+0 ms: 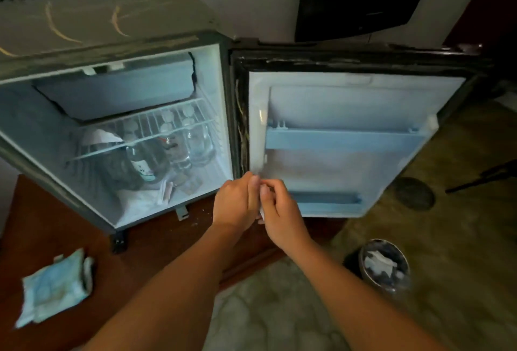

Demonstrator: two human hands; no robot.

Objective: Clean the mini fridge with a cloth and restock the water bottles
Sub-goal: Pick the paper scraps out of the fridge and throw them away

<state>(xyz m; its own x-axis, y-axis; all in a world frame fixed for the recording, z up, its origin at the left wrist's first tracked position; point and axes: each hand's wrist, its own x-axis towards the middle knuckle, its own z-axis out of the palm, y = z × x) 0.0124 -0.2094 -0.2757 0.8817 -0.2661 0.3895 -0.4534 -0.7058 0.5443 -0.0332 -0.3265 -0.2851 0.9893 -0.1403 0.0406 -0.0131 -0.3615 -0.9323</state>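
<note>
**A:** What fills most of the view?

**B:** The mini fridge [106,23]. It stands open on a dark wooden base [156,241], and its door [349,104] is swung out to its right with the white lining facing the camera.

**A:** And the cloth?

**B:** A folded pale-blue cloth [56,286] lies on the base in front of the fridge's left corner, with neither hand on it. A small round bin [361,259] holding white paper sits on the floor below the open door.

**A:** Where are the water bottles?

**B:** Inside the fridge, under the wire shelf [140,129]. The clear water bottles [195,140] stand at the right wall, and a dark labelled bottle [145,163] leans beside them.

**A:** And the hands?

**B:** They are together at the lower hinge edge of the door. The left hand [237,202] and right hand [282,213] have curled fingers, and their fingertips meet, pinching a white scrap [262,213] between them. I cannot tell what the scrap is.
</note>
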